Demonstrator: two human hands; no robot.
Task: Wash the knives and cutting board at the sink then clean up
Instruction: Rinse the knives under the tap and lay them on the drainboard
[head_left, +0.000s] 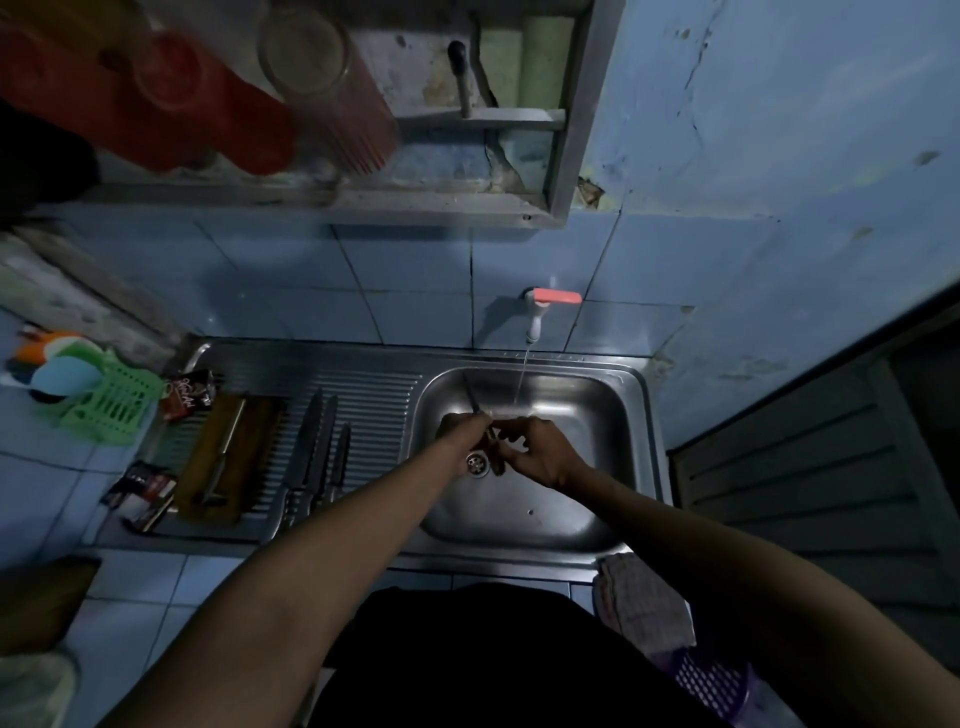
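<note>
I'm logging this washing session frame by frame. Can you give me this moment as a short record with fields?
setting: stainless steel sink with ribbed drainboard
water: thin stream running from white wall tap with red handle
left hand: grips a slim knife, blade pointing away over the basin
right hand: fingers curled at the knife; contact unclear
waiting: three steel knives side by side on the drainboard
board: brown wooden cutting board left of them, a utensil lying on it
front edge: checked cloth
</note>
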